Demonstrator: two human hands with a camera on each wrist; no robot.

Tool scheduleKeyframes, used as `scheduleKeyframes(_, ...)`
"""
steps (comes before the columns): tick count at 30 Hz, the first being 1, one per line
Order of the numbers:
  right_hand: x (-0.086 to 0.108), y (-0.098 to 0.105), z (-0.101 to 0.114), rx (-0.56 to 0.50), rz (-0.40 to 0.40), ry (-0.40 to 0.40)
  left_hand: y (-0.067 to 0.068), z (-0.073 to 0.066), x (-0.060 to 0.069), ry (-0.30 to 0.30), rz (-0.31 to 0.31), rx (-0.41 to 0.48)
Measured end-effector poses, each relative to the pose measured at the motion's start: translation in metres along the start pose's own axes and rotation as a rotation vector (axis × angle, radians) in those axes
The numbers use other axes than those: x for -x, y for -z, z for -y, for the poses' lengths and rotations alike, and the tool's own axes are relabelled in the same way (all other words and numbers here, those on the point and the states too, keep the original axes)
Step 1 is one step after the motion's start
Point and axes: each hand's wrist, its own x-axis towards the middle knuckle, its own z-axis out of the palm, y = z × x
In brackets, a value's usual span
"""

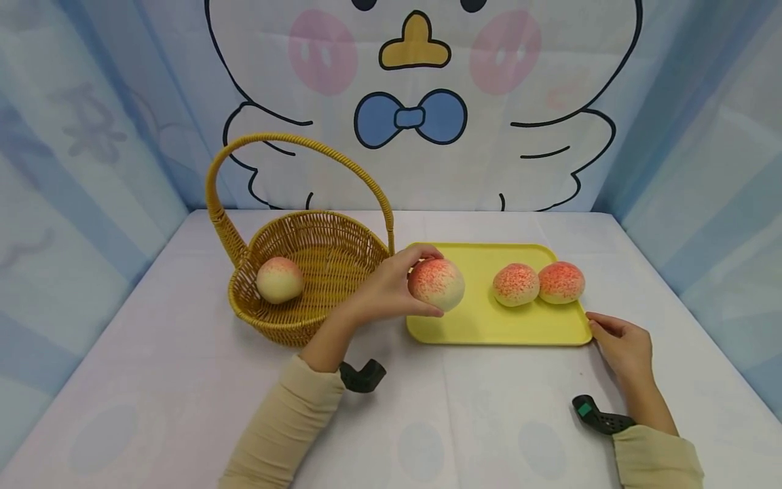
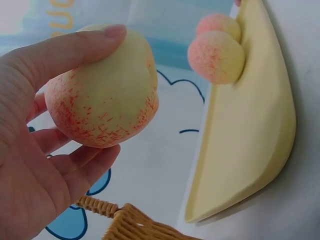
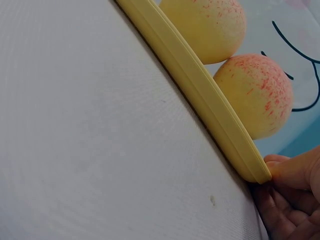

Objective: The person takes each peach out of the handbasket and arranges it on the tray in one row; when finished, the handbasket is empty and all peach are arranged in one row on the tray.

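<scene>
My left hand (image 1: 391,285) grips a peach (image 1: 436,284) between thumb and fingers, raised over the left end of a yellow tray (image 1: 470,326). In the left wrist view the thumb lies across one side of the peach (image 2: 107,95), with the fingers around the other. My right hand (image 1: 626,346) pinches the tray's near right corner; in the right wrist view the thumb is at the rim (image 3: 220,115) and the other fingers are curled below. Toward the tray's right end sit two more peaches, a nearer-left one (image 1: 516,284) and a right one (image 1: 561,282), side by side.
Left of the tray stands a woven basket (image 1: 263,326) with a tall arched handle (image 1: 305,141). One peach (image 1: 280,280) lies inside at its left. A white cloth (image 1: 489,414) covers the table, and a printed curtain (image 1: 415,176) hangs behind.
</scene>
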Motion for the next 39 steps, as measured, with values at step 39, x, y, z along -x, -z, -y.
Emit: scheduleKeyframes(39,-0.004,0.000,-0.004,0.006,-0.001,0.008,-0.034,0.034,-0.004,0.129,0.023,-0.112)
